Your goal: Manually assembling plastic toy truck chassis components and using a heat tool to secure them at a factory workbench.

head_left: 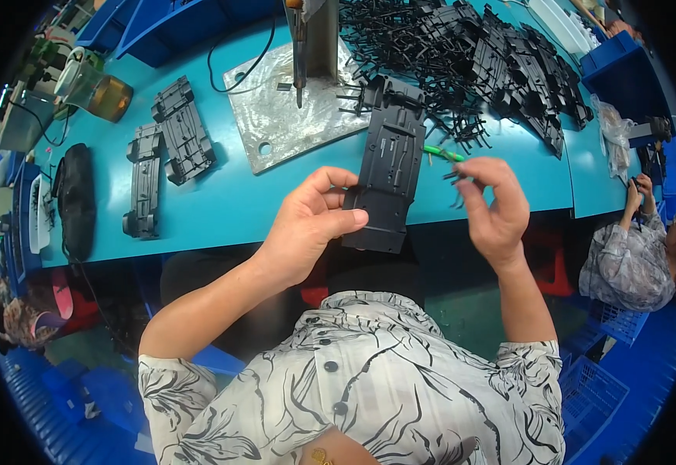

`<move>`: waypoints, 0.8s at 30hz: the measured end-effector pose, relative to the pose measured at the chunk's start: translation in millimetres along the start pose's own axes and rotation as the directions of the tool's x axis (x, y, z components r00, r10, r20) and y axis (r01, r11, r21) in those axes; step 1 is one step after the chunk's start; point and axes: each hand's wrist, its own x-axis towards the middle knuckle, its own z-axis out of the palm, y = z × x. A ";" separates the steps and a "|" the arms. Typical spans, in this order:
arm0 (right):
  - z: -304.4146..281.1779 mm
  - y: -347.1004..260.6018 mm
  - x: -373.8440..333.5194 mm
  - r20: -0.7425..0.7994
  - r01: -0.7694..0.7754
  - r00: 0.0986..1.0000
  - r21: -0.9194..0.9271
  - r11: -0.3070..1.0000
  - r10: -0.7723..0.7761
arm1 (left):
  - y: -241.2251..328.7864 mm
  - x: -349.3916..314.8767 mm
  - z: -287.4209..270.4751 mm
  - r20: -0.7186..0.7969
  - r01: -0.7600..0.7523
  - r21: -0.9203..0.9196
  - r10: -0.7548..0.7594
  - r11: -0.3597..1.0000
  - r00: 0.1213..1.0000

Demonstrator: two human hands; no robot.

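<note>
My left hand (pixel 311 221) is closed around the near end of a black plastic toy-car chassis (pixel 388 170), thumb on its face and fingers behind. The chassis is held tilted above the table's front edge, its far end close to the metal base plate. Just right of it my right hand (pixel 500 209) is closed in a pinch on a small thin black plastic part (pixel 456 186). That part stands apart from the chassis, and the fingers hide some of it. Beyond the right fingertips is a slim bright green object (pixel 442 153), whose kind I cannot make out.
A metal base plate (pixel 276 116) carries an upright press with a downward rod (pixel 300 66). Thin black parts (pixel 407 39) and more chassis (pixel 528 74) are heaped far right. Several chassis (pixel 183 132), a black pouch (pixel 77 201) and a jug (pixel 94 85) lie left. Another person (pixel 632 256) sits right.
</note>
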 end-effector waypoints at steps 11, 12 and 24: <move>31.2 -14.6 -16.2 0.021 0.176 0.984 -0.043 0.983 -0.175 | -4.7 1.9 12.3 -0.017 -0.070 0.084 0.072 0.994 0.997; 32.1 -14.6 -16.5 0.020 0.174 0.985 -0.043 0.984 -0.173 | -5.4 1.9 11.9 -0.014 -0.079 0.090 0.080 0.993 0.997; 38.1 -13.3 -19.3 0.025 0.175 0.985 -0.046 0.984 -0.174 | -6.8 2.6 11.1 -0.017 -0.055 0.052 0.056 0.997 0.998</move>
